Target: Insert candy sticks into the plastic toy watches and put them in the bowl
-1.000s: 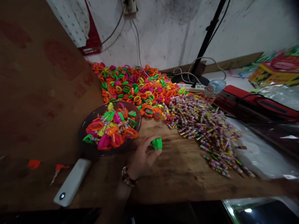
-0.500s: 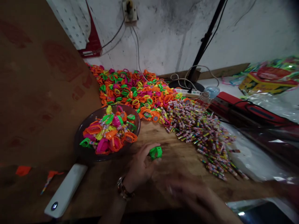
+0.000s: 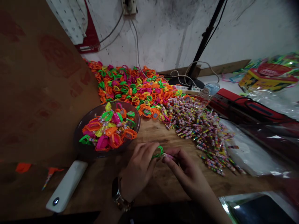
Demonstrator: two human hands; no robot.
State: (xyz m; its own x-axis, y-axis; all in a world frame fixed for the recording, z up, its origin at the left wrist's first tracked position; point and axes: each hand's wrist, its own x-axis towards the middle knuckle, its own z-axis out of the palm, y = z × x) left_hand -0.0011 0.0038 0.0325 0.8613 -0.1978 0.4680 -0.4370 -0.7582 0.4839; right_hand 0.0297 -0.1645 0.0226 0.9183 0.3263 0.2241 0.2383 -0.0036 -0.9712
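My left hand [image 3: 139, 166], with a watch and a bracelet at its wrist, pinches a green plastic toy watch [image 3: 160, 150]. Its fingers cover part of the band. Close beside it, my right hand [image 3: 187, 171] grips a small pink-patterned wrapped candy stick [image 3: 168, 156] between thumb and fingers. One end of the stick meets the green band; whether it is inside the loop I cannot tell. Left of my hands, a dark bowl [image 3: 78, 137] holds bright toy watches mixed with candy sticks. A pile of similar candy sticks [image 3: 198, 121] lies to the right.
Many toy watches [image 3: 126, 84] are heaped against the wall. A cardboard box [image 3: 46, 93] stands at the left, near a white handheld device [image 3: 67, 186]. Rightward are a power strip [image 3: 187, 90], a red machine [image 3: 245, 105], plastic bags [image 3: 252, 155] and a phone [image 3: 261, 210].
My right hand has come up and left, bringing a candy stick to the green toy watch. My left hand has turned over more, with the toy watch still in its fingers.
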